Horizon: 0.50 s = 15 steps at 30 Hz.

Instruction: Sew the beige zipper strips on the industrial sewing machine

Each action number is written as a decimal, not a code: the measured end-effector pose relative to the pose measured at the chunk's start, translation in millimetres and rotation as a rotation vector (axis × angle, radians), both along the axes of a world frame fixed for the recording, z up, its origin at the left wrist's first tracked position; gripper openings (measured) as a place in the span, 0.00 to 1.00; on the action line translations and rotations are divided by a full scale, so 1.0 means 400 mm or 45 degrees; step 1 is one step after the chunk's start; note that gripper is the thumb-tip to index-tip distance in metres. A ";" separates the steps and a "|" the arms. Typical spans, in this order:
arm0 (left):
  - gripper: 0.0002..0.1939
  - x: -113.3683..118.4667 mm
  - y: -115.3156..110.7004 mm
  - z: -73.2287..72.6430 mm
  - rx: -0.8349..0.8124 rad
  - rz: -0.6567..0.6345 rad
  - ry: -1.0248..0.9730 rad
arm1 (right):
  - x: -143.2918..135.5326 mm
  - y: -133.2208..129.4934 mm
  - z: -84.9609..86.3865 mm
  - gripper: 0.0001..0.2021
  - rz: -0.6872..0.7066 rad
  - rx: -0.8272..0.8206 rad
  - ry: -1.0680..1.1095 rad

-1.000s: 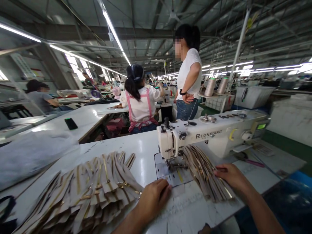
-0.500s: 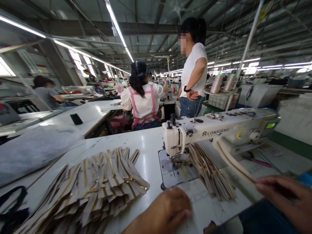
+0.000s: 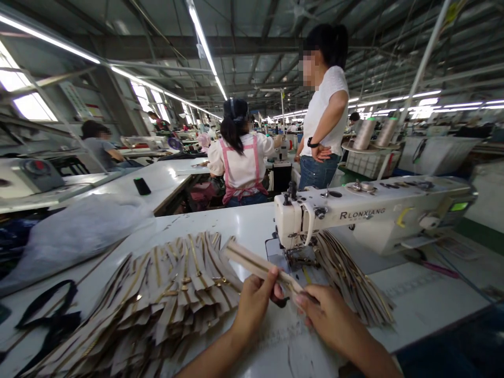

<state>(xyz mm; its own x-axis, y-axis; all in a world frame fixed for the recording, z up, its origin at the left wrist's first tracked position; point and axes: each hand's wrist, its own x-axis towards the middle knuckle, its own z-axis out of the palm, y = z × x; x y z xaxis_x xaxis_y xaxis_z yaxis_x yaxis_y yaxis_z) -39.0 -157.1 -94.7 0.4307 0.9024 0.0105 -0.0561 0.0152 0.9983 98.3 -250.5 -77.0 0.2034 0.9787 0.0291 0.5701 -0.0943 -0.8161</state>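
zipper strip | beige tape, dark-gold line along its middle | pinched by left fingers and right fingers | slanting, free end toward upper left | above desk

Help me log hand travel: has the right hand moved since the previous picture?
Yes, leftward: judged against the fixed sewing machine, the right hand has come closer to its needle end.

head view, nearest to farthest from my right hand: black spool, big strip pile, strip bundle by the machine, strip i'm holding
1. Held strip: pinched by the right hand
2. Strip bundle: ahead, by the sewing machine
3. Big strip pile: to the left
4. Black spool: far left, farther back
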 end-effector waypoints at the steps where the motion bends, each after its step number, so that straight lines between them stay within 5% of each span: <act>1: 0.28 0.002 0.016 -0.004 -0.023 -0.002 0.007 | -0.005 0.016 -0.015 0.17 0.012 -0.038 0.020; 5: 0.28 0.001 0.040 -0.024 -0.088 -0.132 0.042 | -0.013 0.061 -0.050 0.24 0.057 0.123 -0.119; 9: 0.28 0.009 0.033 -0.036 -0.176 -0.079 -0.025 | -0.014 0.090 -0.083 0.25 -0.043 0.343 -0.380; 15: 0.28 0.018 0.019 -0.031 -0.311 -0.195 -0.216 | -0.022 0.090 -0.132 0.23 -0.058 0.443 -0.174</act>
